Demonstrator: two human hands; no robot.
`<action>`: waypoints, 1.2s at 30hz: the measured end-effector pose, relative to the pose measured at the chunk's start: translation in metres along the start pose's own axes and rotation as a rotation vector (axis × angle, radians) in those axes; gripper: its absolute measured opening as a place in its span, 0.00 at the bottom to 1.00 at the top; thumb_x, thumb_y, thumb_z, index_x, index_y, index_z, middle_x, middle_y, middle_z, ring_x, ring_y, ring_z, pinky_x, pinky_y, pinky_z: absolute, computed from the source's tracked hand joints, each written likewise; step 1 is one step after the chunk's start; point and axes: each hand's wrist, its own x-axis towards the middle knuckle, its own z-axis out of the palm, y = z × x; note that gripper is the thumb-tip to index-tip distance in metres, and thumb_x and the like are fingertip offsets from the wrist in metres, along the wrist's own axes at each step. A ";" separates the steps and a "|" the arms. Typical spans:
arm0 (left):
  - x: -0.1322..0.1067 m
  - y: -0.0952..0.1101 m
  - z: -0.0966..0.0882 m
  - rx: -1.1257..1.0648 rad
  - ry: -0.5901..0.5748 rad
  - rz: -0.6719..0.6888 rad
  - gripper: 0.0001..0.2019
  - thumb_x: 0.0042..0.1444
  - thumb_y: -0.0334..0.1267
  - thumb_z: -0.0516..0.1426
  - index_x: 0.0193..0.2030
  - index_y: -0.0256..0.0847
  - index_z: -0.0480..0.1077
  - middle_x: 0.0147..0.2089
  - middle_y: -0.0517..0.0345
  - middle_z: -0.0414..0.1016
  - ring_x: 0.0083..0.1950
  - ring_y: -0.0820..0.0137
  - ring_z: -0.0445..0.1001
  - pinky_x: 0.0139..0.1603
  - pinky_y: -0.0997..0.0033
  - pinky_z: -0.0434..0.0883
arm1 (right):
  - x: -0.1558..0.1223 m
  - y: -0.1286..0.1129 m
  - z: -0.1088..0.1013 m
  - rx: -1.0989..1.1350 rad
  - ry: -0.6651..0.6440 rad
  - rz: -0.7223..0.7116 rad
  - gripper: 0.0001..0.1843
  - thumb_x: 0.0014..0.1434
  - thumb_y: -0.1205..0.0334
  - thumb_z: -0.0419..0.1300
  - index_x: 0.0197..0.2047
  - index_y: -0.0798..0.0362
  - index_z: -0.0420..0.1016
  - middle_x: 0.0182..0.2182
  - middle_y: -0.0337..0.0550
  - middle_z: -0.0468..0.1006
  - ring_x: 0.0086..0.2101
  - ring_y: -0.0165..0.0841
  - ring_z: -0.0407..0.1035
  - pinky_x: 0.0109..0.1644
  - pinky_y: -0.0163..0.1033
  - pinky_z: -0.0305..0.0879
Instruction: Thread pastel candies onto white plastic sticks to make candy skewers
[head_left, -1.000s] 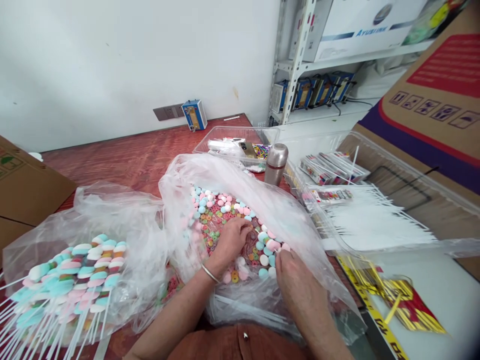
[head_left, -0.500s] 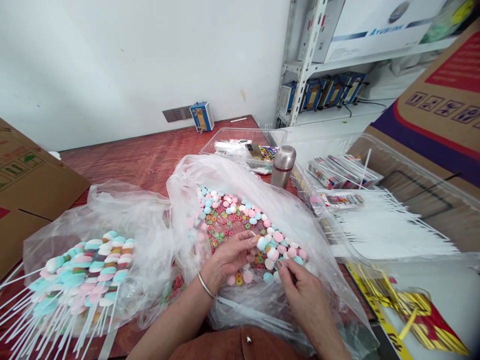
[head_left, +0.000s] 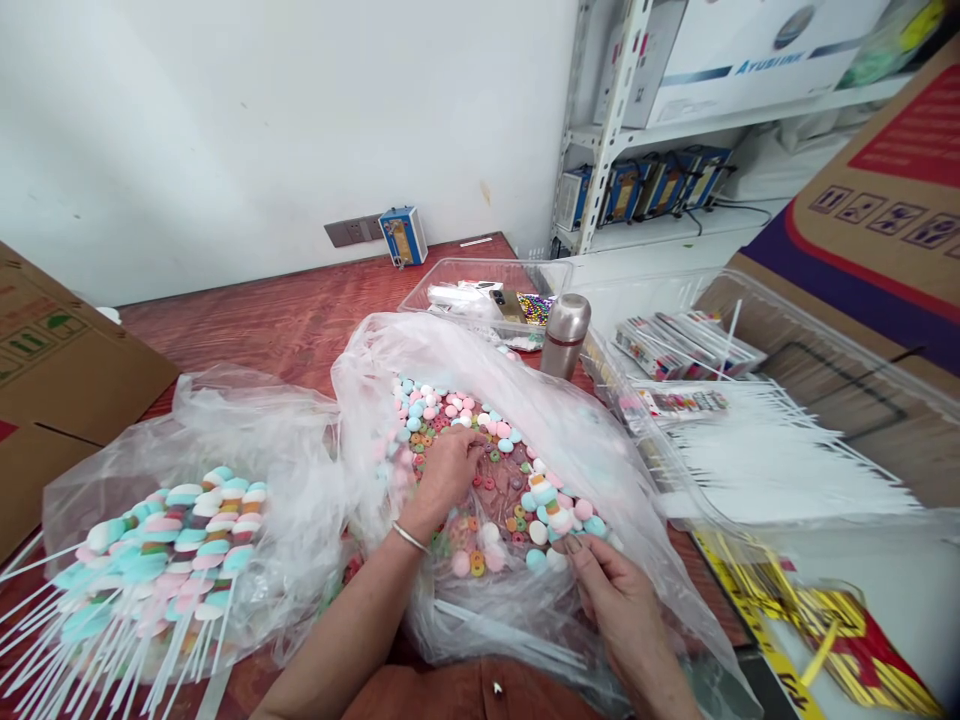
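In the head view, my right hand [head_left: 611, 580] is closed, thumb against fingers, at the lower end of a marshmallow skewer [head_left: 551, 502]. The skewer carries blue, white and pink marshmallows with an orange piece among them; its stick is mostly hidden. My left hand [head_left: 448, 468], wearing a pale bangle, reaches over the ring-shaped candies [head_left: 517, 522] in the open plastic bag [head_left: 480, 350]. Its fingers stretch forward and down, slightly apart, and nothing shows in them. Loose pink, white and blue marshmallows [head_left: 581, 510] lie around the rings.
Finished marshmallow skewers [head_left: 180, 545] lie on plastic at the left, beside a cardboard box [head_left: 67, 370]. A steel flask [head_left: 565, 335] and a clear tray [head_left: 442, 272] stand behind the bag. White sticks [head_left: 780, 460] fill a clear bin at the right, near yellow ties [head_left: 847, 640].
My left hand has let go of the marshmallow skewer and moved left and away from me, over the ring candies. My right hand still holds the skewer in nearly the same place.
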 end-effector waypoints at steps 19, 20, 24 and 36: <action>-0.023 0.029 0.006 -0.980 -0.218 -0.359 0.13 0.51 0.46 0.64 0.35 0.37 0.77 0.31 0.55 0.78 0.31 0.71 0.75 0.35 0.70 0.72 | 0.006 -0.025 0.002 -0.374 -0.046 -0.151 0.22 0.63 0.45 0.48 0.27 0.50 0.72 0.21 0.37 0.73 0.23 0.32 0.64 0.27 0.33 0.56; -0.025 0.030 0.006 -0.942 -0.196 -0.337 0.12 0.51 0.45 0.64 0.35 0.37 0.77 0.32 0.55 0.79 0.31 0.70 0.75 0.35 0.70 0.72 | 0.006 -0.025 0.002 -0.395 -0.042 -0.171 0.23 0.63 0.46 0.48 0.26 0.51 0.71 0.20 0.38 0.73 0.22 0.32 0.64 0.26 0.33 0.55; -0.030 0.039 0.004 -0.845 -0.101 -0.272 0.12 0.49 0.43 0.66 0.36 0.38 0.76 0.36 0.54 0.80 0.37 0.67 0.77 0.39 0.68 0.73 | 0.003 -0.026 0.003 -0.456 -0.037 -0.255 0.24 0.66 0.47 0.47 0.26 0.51 0.72 0.21 0.40 0.75 0.23 0.32 0.65 0.26 0.33 0.57; -0.052 0.081 0.015 -1.735 -0.106 -0.572 0.15 0.55 0.49 0.61 0.35 0.38 0.70 0.34 0.55 0.73 0.36 0.69 0.74 0.41 0.67 0.72 | -0.008 -0.018 0.014 -0.639 0.097 -0.603 0.20 0.70 0.56 0.44 0.47 0.54 0.75 0.40 0.50 0.81 0.39 0.38 0.76 0.39 0.38 0.70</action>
